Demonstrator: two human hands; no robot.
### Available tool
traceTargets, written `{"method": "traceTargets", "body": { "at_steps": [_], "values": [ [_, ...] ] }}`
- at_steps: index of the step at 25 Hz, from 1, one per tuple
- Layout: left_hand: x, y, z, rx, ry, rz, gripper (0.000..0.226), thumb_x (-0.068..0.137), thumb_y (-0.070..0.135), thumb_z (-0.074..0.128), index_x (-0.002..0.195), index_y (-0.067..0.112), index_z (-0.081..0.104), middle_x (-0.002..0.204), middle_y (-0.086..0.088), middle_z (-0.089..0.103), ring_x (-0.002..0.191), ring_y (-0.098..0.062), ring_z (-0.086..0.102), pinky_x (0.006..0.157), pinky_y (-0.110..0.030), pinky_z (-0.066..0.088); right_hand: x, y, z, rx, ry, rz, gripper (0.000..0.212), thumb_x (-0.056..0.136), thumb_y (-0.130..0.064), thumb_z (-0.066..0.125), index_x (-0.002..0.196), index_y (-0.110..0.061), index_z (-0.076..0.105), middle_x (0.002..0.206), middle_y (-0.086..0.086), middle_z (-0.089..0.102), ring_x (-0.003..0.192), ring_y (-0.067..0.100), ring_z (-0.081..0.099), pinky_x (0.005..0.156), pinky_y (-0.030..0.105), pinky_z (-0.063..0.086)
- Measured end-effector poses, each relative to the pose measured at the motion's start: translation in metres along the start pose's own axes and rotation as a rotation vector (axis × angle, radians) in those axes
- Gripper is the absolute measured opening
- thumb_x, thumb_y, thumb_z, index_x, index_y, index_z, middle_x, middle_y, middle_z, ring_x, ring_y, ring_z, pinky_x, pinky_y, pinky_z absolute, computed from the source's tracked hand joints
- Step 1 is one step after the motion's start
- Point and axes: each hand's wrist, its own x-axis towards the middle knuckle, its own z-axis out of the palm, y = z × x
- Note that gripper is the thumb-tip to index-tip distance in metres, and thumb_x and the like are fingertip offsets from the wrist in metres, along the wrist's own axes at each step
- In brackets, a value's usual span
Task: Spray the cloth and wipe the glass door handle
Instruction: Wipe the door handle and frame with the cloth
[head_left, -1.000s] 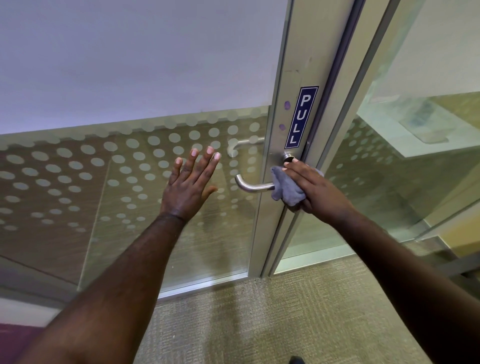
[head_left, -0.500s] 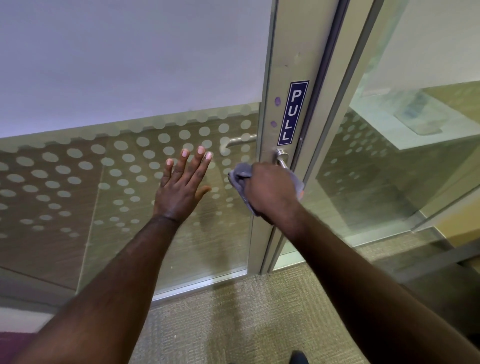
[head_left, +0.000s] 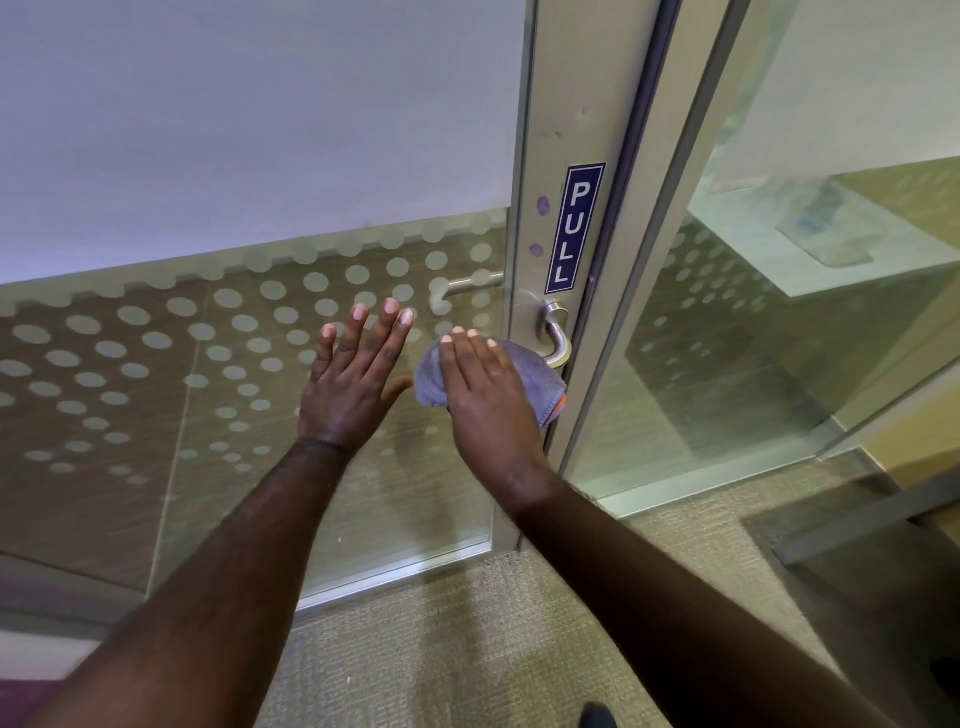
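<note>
Right hand (head_left: 488, 395) lies over the grey cloth (head_left: 540, 379), fingers extended and fairly flat on top of it, pressing it onto the lever of the door handle (head_left: 558, 338). Handle sits on the metal door stile (head_left: 540, 156), just below the PULL sticker (head_left: 574, 228), near the door's closing edge. Only the handle's neck and bend show; the grip bar is covered by cloth and hand.

Left hand (head_left: 353, 384) is open, fingers spread, palm flat against the dotted glass panel (head_left: 156, 374), holding nothing.

Risks, as judged:
- Flat-hand pressure, no wrap: the cloth could slide off the round lever and drop to the carpet (head_left: 467, 649).
- The underside of the lever probably goes unwiped; it cannot be seen from here.
- Downward push may depress the lever and unlatch the door.
- The bracing palm may leave prints on the glass.
</note>
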Motion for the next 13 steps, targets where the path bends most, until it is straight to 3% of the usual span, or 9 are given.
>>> {"method": "traceTargets", "body": {
  "at_steps": [3,7,13],
  "values": [
    [-0.001,0.0,0.001,0.024,0.004,0.004,0.072,0.096,0.056,0.023,0.154,0.028,-0.01,0.16,0.011,-0.023,0.147,-0.014,-0.02,0.118,-0.035,-0.014,-0.007,0.021,0.012,-0.001,0.139,-0.2,0.049,0.089,-0.001,0.031,0.135,0.002,0.048,0.139,0.02,0.051,0.132,0.031,0.046,0.114,0.041,0.026],
    [-0.001,0.0,0.002,0.008,0.001,0.002,0.077,0.093,0.053,0.031,0.154,0.028,-0.009,0.16,0.011,-0.022,0.147,-0.014,-0.019,0.118,-0.035,-0.014,-0.01,0.042,0.017,0.018,0.199,-0.425,0.039,0.094,0.001,0.049,0.132,0.0,0.053,0.137,0.018,0.054,0.131,0.029,0.047,0.111,0.041,0.034],
    [-0.001,0.001,0.002,0.015,0.012,0.005,0.08,0.091,0.051,0.036,0.154,0.028,-0.008,0.16,0.011,-0.022,0.147,-0.014,-0.019,0.118,-0.036,-0.013,-0.01,0.069,0.01,0.059,0.208,-0.572,0.033,0.096,-0.002,0.049,0.128,0.002,0.057,0.133,0.018,0.057,0.127,0.032,0.051,0.105,0.045,0.041]
  ]
}}
